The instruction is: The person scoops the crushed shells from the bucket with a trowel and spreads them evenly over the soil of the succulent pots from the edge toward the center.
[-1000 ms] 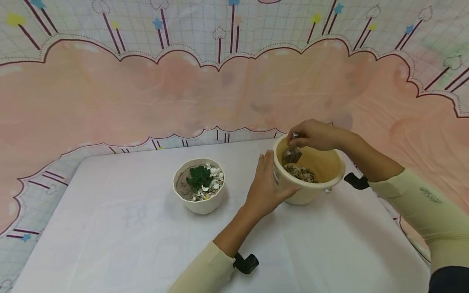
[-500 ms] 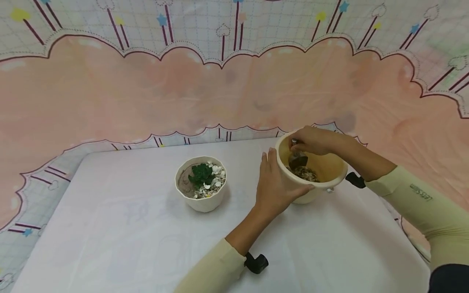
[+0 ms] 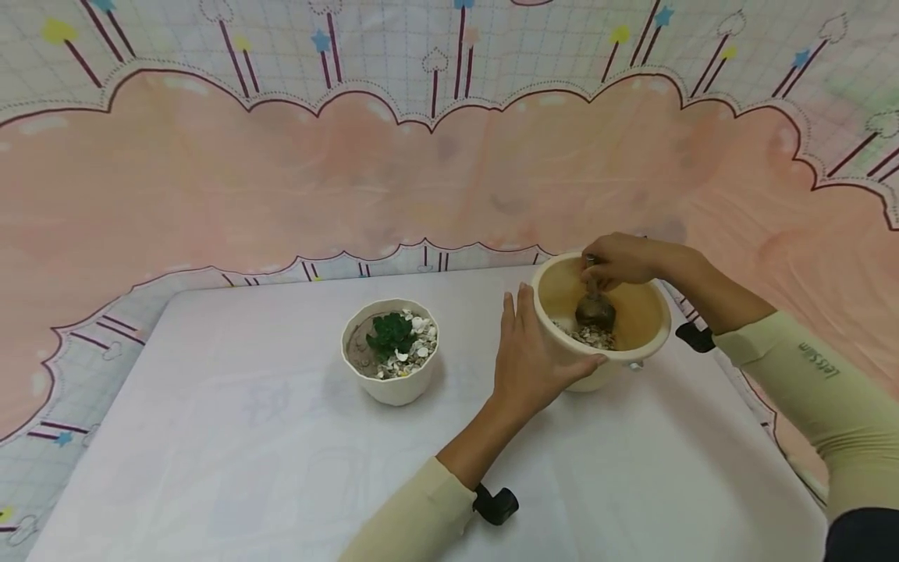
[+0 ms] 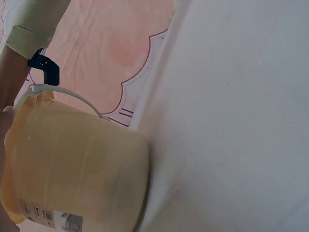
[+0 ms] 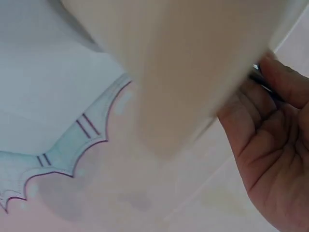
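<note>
Nearest, the left hand point(image 3: 527, 359) lies along the near left side of a cream bucket point(image 3: 641, 312), its fingers straight and pointing up toward the rim, its thumb stretched apart from them just under the rim's front edge. Directly beyond that hand, inside the bucket, a loose heap of pale, gravelly bits point(image 3: 592, 339) covers part of the bottom. Over the heap, a metal scoop point(image 3: 595, 312) hangs below the right hand point(image 3: 623, 257), which pinches its upright handle above the bucket's opening. To the left, well apart from both hands, a white pot point(image 3: 396, 392) holding a green plant point(image 3: 390, 336) stands on the white table point(image 3: 267, 437). Behind everything spreads a peach patterned cloth point(image 3: 337, 179).
</note>
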The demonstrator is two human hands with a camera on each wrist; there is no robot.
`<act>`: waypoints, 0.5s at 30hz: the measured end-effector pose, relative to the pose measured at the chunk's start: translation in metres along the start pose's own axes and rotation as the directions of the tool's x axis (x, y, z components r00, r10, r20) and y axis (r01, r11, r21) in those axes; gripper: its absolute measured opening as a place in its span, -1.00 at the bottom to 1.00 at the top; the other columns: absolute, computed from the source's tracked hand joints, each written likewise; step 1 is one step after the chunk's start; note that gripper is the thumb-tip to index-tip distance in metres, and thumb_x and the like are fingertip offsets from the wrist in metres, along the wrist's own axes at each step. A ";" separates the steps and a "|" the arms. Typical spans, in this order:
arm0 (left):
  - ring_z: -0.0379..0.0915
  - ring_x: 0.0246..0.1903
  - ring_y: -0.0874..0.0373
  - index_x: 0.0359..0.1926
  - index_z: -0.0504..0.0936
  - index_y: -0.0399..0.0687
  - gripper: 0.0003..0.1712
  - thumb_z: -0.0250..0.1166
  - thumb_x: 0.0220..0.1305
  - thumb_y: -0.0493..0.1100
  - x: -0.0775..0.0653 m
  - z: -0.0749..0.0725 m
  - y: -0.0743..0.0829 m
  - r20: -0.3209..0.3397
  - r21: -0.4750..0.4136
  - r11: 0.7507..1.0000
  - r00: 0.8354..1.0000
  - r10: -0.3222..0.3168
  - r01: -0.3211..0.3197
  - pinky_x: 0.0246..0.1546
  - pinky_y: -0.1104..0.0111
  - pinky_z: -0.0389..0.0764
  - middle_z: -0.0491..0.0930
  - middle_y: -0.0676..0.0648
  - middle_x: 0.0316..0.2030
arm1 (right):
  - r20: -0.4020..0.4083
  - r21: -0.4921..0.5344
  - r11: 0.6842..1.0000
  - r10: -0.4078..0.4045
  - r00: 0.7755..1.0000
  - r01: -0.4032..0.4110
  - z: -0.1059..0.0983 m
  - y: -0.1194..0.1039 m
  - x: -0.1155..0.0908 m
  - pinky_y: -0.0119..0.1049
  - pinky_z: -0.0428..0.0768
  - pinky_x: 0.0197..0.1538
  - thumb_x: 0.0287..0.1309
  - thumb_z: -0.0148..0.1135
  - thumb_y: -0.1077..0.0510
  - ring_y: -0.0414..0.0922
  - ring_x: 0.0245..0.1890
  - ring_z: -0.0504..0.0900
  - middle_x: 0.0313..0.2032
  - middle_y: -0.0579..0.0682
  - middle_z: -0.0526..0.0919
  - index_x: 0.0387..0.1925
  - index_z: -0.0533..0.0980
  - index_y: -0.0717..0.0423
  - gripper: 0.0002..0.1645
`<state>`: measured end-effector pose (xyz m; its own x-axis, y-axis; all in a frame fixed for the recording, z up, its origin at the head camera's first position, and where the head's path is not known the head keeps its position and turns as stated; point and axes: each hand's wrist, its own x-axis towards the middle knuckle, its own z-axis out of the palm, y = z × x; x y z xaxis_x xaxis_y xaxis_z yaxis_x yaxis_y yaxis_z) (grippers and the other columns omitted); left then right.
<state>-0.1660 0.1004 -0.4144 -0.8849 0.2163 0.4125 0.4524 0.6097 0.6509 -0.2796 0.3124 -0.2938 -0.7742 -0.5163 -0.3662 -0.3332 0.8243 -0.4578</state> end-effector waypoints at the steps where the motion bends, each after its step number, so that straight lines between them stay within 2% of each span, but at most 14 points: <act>1: -0.08 0.58 -0.29 0.66 -0.09 -0.20 0.61 0.61 -0.12 0.50 0.000 0.000 0.000 -0.001 0.004 1.000 1.000 0.000 0.000 0.39 -0.03 0.39 0.10 -0.22 0.59 | 0.002 0.025 1.000 0.010 1.000 -0.010 -0.001 0.002 -0.001 -0.09 0.75 -0.06 0.60 0.11 0.22 0.09 -0.15 0.75 -0.21 0.12 0.71 -0.02 0.57 0.39 -0.75; 4: -0.08 0.59 -0.26 0.66 -0.08 -0.19 0.62 0.61 -0.13 0.50 0.000 0.001 0.000 -0.005 0.008 1.000 1.000 -0.003 0.003 0.37 -0.02 0.41 0.10 -0.22 0.59 | -0.004 0.116 0.992 0.045 0.999 -0.045 -0.001 0.009 -0.005 -0.08 0.75 -0.06 0.60 0.09 0.25 0.14 -0.13 0.76 -0.20 0.17 0.74 -0.03 0.58 0.44 -0.73; 9: -0.09 0.59 -0.26 0.66 -0.08 -0.20 0.62 0.61 -0.13 0.50 0.001 0.001 -0.001 -0.004 -0.001 1.000 1.000 -0.004 0.004 0.37 -0.04 0.40 0.10 -0.22 0.59 | -0.038 0.261 0.958 0.130 0.991 -0.115 0.005 0.015 -0.015 -0.08 0.76 -0.08 0.61 0.05 0.27 0.17 -0.12 0.78 -0.20 0.24 0.76 0.00 0.55 0.53 -0.69; 12: -0.08 0.59 -0.27 0.66 -0.08 -0.21 0.62 0.62 -0.14 0.50 0.001 0.001 0.000 -0.006 -0.003 1.000 1.000 -0.003 0.003 0.38 -0.03 0.39 0.11 -0.22 0.59 | -0.083 0.325 0.935 0.178 0.981 -0.142 0.012 0.017 -0.023 -0.11 0.77 -0.11 0.61 0.05 0.27 0.14 -0.15 0.79 -0.21 0.26 0.75 0.01 0.53 0.57 -0.68; 15: -0.06 0.59 -0.25 0.66 -0.08 -0.19 0.63 0.63 -0.16 0.50 0.001 0.002 0.000 -0.008 -0.007 1.000 1.000 -0.006 0.006 0.38 -0.01 0.39 0.13 -0.20 0.58 | -0.113 0.415 0.894 0.235 0.965 -0.169 0.022 0.017 -0.031 -0.13 0.77 -0.15 0.60 0.03 0.29 0.09 -0.22 0.80 -0.23 0.26 0.74 0.04 0.49 0.62 -0.65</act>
<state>-0.1667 0.1018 -0.4153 -0.8866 0.2063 0.4141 0.4481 0.6057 0.6575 -0.2492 0.3374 -0.3081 -0.8867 -0.2779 -0.3695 0.0565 0.7280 -0.6833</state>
